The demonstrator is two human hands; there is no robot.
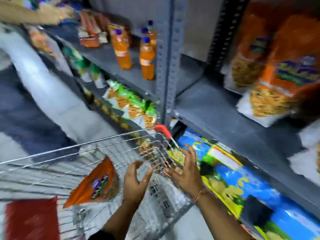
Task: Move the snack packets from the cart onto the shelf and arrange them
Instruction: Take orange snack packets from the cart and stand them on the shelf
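An orange snack packet (97, 184) lies tilted inside the wire cart (69, 153), at lower left. My left hand (135, 182) hovers over the cart's right end, fingers spread and curled, holding nothing. My right hand (185, 172) is open beside the cart's corner, in front of the blue and yellow packets (239, 181) on the low shelf. On the grey shelf (216, 110) at upper right stand two large orange packets (284, 78). The whole view is blurred by motion.
Orange drink bottles (147, 59) stand on the left shelf bay, with green and white packets (131, 104) on the level below. A grey perforated upright (166, 66) divides the bays. A red flat thing (32, 219) lies in the cart's near corner. A person's arm (29, 13) reaches in at top left.
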